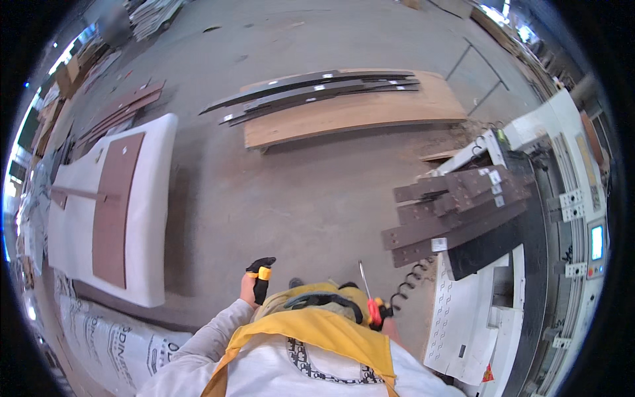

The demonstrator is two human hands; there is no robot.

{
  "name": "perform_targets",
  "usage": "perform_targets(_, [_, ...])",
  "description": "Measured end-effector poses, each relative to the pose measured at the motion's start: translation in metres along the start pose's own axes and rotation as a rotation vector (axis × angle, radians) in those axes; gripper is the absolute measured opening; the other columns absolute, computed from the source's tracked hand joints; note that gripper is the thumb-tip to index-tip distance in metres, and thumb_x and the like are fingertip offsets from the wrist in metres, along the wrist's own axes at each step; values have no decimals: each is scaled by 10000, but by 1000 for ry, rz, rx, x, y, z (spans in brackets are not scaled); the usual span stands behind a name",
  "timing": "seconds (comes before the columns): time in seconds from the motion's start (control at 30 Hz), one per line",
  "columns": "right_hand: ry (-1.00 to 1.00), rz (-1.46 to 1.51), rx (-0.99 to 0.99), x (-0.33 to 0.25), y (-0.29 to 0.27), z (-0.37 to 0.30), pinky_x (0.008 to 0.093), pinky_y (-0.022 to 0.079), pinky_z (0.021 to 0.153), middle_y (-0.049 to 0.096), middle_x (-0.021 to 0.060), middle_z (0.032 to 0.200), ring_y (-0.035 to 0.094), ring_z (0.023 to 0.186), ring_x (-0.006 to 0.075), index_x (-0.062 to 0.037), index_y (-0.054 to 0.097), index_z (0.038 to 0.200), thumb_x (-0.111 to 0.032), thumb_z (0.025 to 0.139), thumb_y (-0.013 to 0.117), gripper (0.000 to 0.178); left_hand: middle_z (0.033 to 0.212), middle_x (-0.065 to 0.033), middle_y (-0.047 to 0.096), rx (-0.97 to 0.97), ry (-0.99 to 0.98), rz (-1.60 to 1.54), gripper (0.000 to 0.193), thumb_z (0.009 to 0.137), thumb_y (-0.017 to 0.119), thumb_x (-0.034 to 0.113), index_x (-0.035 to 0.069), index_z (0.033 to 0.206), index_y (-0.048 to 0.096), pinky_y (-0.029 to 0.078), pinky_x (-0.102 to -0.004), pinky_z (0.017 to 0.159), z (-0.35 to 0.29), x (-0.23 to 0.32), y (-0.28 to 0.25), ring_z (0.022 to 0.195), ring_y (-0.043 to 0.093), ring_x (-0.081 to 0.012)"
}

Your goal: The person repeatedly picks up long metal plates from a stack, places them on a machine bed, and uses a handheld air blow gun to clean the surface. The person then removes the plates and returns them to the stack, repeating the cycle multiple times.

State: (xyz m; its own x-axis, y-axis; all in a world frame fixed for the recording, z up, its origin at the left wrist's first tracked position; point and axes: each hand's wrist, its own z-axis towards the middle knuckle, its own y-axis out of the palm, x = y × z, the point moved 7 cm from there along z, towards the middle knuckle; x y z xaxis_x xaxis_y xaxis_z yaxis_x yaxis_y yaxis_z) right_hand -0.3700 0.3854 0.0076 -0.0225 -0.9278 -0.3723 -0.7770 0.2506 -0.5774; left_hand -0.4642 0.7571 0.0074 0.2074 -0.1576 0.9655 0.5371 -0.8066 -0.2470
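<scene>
My left hand [261, 276], in a black and yellow glove, is held out in front of my left side, its fingers apart and nothing visible between them. My right hand [383, 319], gloved too, is closed around a red air blow gun [373, 309] close to my right hip. Its long thin metal nozzle points forward and up. A coiled black hose [409, 283] runs from near that hand toward the machine at the right. Dark brown drilled panels [456, 205] lie in an uneven stack on the machine's black table, ahead of my right hand.
To the left, a brown board [119, 212] and a narrow strip rest on a white padded surface [153, 205]. Ahead, long dark strips [317, 89] lie on a low wooden board [370, 116]. The white machine [569, 126] with a lit screen [597, 243] borders the right side.
</scene>
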Motion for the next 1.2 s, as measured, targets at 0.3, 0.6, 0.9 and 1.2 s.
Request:
perform_targets(0.3, [-558,-92,128,-284,21,203,466,437,765,575,275,908,547,871,424,41,583,908,-110,753,514,227,1033,-102,601,254,31,-107,245,818,496,92,20,1038,578,392,-296,867,74,-10,-72,973,546,-198])
perform_targets(0.6, [-336,-61,136,-437,-21,461,436,447,766,605,237,911,576,898,376,2,620,935,-225,762,531,299,1060,-103,596,364,-170,-11,296,882,443,204,-10,1037,576,363,-305,912,178,-22,-105,1018,531,-199])
perform_targets(0.9, [-366,-216,-94,-467,-97,601,443,441,761,592,250,937,560,919,387,2,608,952,-216,769,544,292,1029,-107,602,411,-358,27,269,869,464,182,3,1037,574,392,-303,873,303,-7,-118,975,546,-204])
perform_targets(1.2, [-115,0,130,-505,-187,673,424,449,736,596,248,895,568,881,389,2,612,931,-211,775,533,276,1026,-110,602,337,-311,-18,252,844,489,152,-4,1017,584,390,-313,888,460,-9,-131,979,547,-214])
